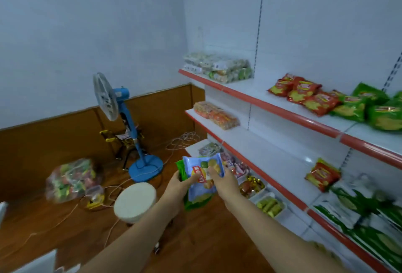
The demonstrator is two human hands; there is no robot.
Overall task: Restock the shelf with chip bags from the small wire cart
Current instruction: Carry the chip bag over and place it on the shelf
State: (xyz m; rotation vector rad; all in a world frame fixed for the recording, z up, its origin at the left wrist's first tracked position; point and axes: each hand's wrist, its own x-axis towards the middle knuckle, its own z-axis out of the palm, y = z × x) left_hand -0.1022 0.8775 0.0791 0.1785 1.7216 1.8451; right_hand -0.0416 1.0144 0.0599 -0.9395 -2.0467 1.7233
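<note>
Bags (201, 177), one pale blue over one green, glossy and crinkled, sit in the air between both hands, just off the shelf (282, 112) front. The left hand (177, 182) grips their left edge; the right hand (221, 180) pinches the blue one's right side. The shelf has white boards with red lips; its upper tier shows bare board left of red and green packs (326, 101). A round stool (134, 202) and a fan (121, 125) stand on wood floor (54, 225) to the left.
</note>
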